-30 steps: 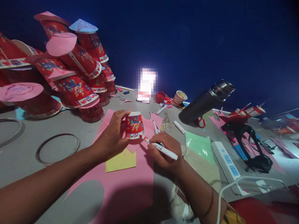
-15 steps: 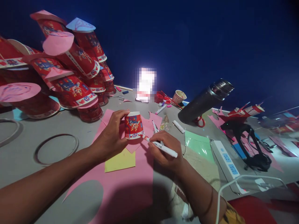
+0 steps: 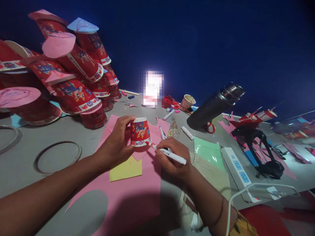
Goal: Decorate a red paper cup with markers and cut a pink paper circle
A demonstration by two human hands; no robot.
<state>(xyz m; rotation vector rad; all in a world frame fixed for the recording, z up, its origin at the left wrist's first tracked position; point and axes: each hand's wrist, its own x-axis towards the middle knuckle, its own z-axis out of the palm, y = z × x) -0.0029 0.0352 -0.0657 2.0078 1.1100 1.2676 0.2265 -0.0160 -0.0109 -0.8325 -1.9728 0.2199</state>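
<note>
The paper cup (image 3: 140, 132) stands upside down, rim down, on the pink paper (image 3: 133, 193) near the middle of the table (image 3: 29, 147). This orientation puts the wide rim flat against the sheet.

The left hand (image 3: 115, 146) grips the cup from its left side. The thumb lies over the upturned base and the fingers curl around the wall, clamped on the cup. This grip appears to press the cup down and keep it from sliding on the paper.

The right hand (image 3: 172, 157) holds a white marker (image 3: 177, 158) in a writing grip, fingers pinched together on the barrel. The marker slants down to the left, and its tip meets the paper right at the cup's rim, on the side facing the right hand. The heel of the hand rests on the pink paper, probably to steady the tip.

A yellow sheet (image 3: 126, 169) lies on the pink paper just below the cup. A second marker (image 3: 162, 133) lies just beyond the right hand. Further right lie a green sheet (image 3: 209, 152) and a power strip (image 3: 237, 168), with a dark flask (image 3: 214, 106) beyond them. Many more red cups (image 3: 73, 82), some capped with paper discs, stand stacked at the far left, well apart from the hands.
</note>
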